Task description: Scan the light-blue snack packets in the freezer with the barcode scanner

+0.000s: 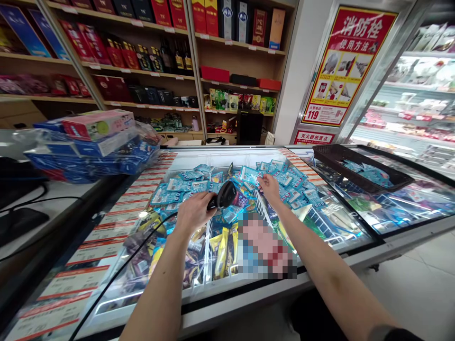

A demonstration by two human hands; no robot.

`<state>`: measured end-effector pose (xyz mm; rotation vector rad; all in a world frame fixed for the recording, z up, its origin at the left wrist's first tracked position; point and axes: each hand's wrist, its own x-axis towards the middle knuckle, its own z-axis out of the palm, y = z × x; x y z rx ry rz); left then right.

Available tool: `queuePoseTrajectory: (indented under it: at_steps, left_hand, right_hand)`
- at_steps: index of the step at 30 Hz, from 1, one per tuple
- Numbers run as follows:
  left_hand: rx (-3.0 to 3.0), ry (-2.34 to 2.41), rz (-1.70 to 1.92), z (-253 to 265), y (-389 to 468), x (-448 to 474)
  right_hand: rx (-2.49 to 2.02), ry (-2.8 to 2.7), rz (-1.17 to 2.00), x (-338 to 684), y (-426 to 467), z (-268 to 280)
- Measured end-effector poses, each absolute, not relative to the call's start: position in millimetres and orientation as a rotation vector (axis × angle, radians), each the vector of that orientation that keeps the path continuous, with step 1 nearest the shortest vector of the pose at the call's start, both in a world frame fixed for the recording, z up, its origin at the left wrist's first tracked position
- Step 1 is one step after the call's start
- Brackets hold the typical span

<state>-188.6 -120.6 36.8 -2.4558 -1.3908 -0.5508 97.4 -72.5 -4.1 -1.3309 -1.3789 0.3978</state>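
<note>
My left hand (195, 208) is wrapped round a black handheld barcode scanner (226, 194), and its cable runs down to the lower left. My right hand (269, 188) pinches the edge of a small blue packet (250, 175) with a white label, just beyond the scanner's head. Many similar blue packets (293, 194) lie spread around both hands over the top of a chest freezer (199, 298). Below them, yellow-wrapped ice creams (221, 253) stand between white wire dividers (208, 253).
At right, a dark basket (362, 166) with more blue packets rests on the freezer. Plastic-wrapped boxes (95, 147) are stacked at left. Price labels (88, 253) line the glass. Shelves of boxes and bottles (149, 59) stand behind; a refrigerated display (419, 94) is far right.
</note>
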Motion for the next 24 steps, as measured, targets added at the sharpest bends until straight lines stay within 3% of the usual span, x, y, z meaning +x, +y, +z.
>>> queuePoseTrajectory:
  at_steps: [5, 14, 24]
  left_hand:
    - [-2.511, -1.356, -0.471, 36, -120, -182]
    - [-2.532, -1.323, -0.425, 33, -125, -179]
    - [-2.542, -1.323, -0.425, 33, -128, -180]
  right_hand:
    - [-1.313, -1.304, 0.523, 98, -81, -19]
    - [-1.470, -1.479, 0.202, 99, -78, -19]
    - [-1.488, -1.535, 0.159, 98, -80, -17]
